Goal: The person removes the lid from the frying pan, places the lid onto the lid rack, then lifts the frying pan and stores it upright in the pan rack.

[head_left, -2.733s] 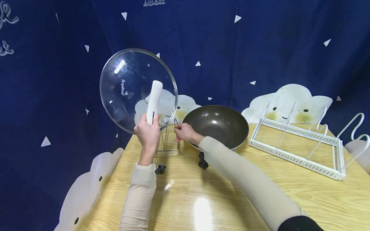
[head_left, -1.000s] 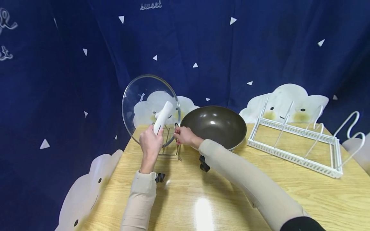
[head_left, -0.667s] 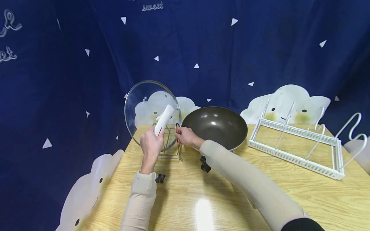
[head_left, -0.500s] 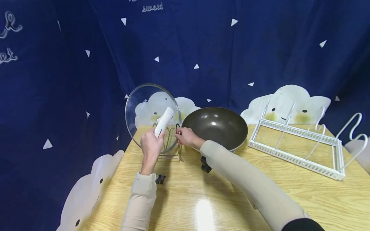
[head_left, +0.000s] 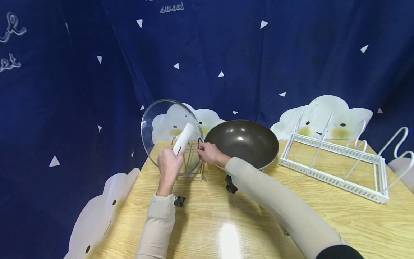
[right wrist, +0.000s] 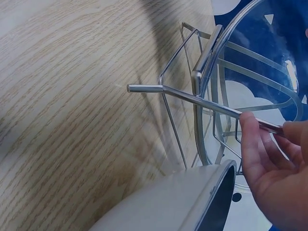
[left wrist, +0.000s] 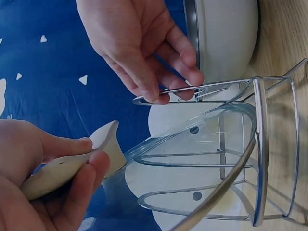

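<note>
My left hand [head_left: 169,162] grips the white handle [head_left: 183,138] of a round glass pot lid [head_left: 152,124] with a metal rim. The lid stands nearly upright, its lower edge down between the wire loops of a small metal lid rack [left wrist: 260,154]. In the left wrist view the rim sits right at the rack's front bar. My right hand [head_left: 209,153] pinches the rack's right-hand wire loop [right wrist: 221,109] between thumb and fingers. Close beside that hand is a wok [head_left: 242,140], dark inside and pale outside.
A white slotted rack [head_left: 330,180] with upright wire dividers stands on the right of the wooden table [head_left: 200,223]. Behind the table hangs a dark blue curtain [head_left: 207,43] with clouds and triangles. The wok's pale side [right wrist: 168,197] is near the metal rack.
My left hand has lowered the lid and brought it rightward, from up in the air down into the metal rack. The right hand keeps its pinch on the rack's loop.
</note>
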The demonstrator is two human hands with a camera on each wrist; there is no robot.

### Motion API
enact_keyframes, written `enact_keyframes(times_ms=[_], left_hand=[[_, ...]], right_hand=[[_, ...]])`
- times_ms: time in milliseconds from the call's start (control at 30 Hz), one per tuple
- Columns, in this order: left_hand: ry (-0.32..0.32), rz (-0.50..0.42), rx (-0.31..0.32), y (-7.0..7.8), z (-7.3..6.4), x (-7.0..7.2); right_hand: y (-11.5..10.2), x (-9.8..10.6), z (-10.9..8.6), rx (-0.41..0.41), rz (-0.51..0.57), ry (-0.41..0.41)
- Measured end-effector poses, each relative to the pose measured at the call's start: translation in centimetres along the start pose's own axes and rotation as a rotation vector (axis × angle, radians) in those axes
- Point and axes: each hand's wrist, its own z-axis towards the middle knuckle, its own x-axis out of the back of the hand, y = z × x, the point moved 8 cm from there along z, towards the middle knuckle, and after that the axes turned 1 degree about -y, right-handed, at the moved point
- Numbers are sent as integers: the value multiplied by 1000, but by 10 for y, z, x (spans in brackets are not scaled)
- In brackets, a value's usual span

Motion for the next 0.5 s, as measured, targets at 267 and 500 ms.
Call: enact_keyframes(times_ms=[267, 500], left_hand=[[-7, 5, 11, -3, 1, -1], [-26, 6, 22, 1, -1, -1]], right_hand=[[1, -1, 0, -2, -1, -1], [4, -1, 1, -12, -9, 9]])
